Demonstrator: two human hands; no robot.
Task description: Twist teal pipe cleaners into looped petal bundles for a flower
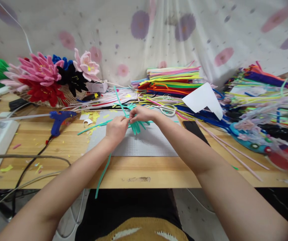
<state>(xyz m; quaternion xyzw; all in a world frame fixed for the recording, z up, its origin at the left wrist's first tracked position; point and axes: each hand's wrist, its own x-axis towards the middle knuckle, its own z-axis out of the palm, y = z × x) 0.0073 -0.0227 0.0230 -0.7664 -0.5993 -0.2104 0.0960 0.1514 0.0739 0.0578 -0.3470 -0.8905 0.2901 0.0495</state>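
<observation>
Both my hands meet over a grey cutting mat (156,144) on the wooden table. My left hand (117,128) is closed around teal pipe cleaners (136,128); their looped ends spread out under my fingers. From the right, my right hand (141,114) pinches the same bunch close to the left fingertips. Long teal stems stick out upward and to the left of the bunch. One loose teal pipe cleaner (103,175) hangs past the table edge below my left wrist. The exact spot where my fingertips grip is partly hidden.
A blue glue gun (58,121) with its cable lies at left. Behind it stands a basket of pipe-cleaner flowers (42,72). White-handled scissors (168,109), a white card (202,100), a black phone-like slab (195,130) and stacked pipe cleaners (174,80) lie behind and right.
</observation>
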